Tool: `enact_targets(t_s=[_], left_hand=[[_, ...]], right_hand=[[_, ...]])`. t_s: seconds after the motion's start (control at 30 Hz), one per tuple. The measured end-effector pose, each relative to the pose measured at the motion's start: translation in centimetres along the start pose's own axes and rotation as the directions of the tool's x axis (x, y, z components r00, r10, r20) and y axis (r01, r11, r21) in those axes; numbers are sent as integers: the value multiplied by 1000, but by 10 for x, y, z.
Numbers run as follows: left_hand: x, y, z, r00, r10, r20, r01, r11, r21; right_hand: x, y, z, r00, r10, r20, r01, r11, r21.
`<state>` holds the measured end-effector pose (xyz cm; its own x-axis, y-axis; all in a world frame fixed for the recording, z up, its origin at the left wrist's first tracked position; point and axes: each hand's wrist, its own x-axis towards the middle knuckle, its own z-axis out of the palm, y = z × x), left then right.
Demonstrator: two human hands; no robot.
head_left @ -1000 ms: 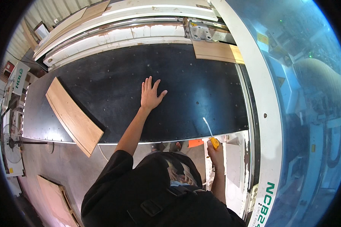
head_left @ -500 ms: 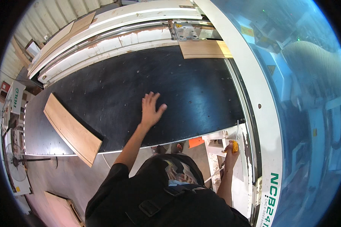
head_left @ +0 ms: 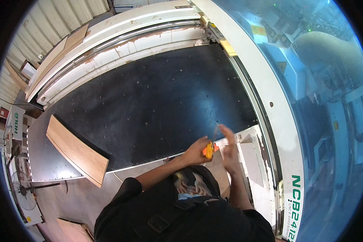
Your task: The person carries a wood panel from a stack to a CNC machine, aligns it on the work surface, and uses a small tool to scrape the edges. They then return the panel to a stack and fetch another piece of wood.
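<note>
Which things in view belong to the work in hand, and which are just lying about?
In hand:
- yellow-handled tool, gripped by the left hand
- right hand, blurred, close beside it

Apparently lying about:
- wooden board, overhanging the near edge of the black table
- pale panel, lower left
- standing fan, far left

Left hand (head_left: 196, 151) drawn back off the black counter (head_left: 161, 92); yellow-handled tool (head_left: 208, 149) passed to it from right hand (head_left: 230, 151). Far-right wooden board (head_left: 228, 48) shifted rightward, mostly hidden by white frame (head_left: 268, 80).
</note>
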<state>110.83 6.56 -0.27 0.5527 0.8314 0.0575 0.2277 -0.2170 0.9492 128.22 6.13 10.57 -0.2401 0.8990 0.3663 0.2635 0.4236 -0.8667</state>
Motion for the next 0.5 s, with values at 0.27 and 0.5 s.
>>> enact_targets(t_s=[0.27, 0.5], left_hand=[[-19, -5, 19, 918, 51, 394, -126, 978, 165], [-25, -11, 15, 916, -29, 401, -76, 967, 244]], right_hand=[[64, -47, -63, 957, 186, -221, -144, 971, 191], [57, -31, -27, 966, 129, -222, -149, 986, -80]])
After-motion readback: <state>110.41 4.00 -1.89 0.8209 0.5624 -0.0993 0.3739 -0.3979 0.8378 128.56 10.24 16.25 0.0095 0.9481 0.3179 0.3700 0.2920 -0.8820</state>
